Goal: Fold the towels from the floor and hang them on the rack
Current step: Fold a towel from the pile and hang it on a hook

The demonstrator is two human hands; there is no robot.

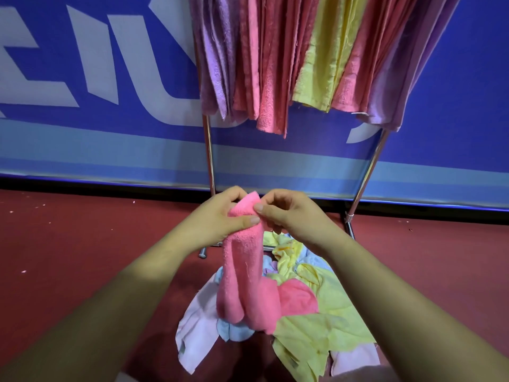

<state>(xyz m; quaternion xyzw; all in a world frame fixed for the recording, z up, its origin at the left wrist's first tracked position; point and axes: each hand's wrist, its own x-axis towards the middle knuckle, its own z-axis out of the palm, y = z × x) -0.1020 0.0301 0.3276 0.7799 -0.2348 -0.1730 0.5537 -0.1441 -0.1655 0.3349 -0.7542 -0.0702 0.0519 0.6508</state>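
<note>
A pink towel (245, 274) hangs bunched from both my hands in the middle of the view. My left hand (220, 216) grips its top edge from the left, thumb across the front. My right hand (292, 213) pinches the same top edge from the right. Below it a heap of towels (311, 307) in yellow, pink, light blue and white lies on the red floor. Ahead stands the metal rack (208, 150), with several purple, pink and yellow towels (275, 56) hanging from its top.
A blue banner wall (96, 119) with large white letters runs behind the rack. The rack's right leg (369, 172) slants down to the red floor (68, 244), and its left foot ends near the heap.
</note>
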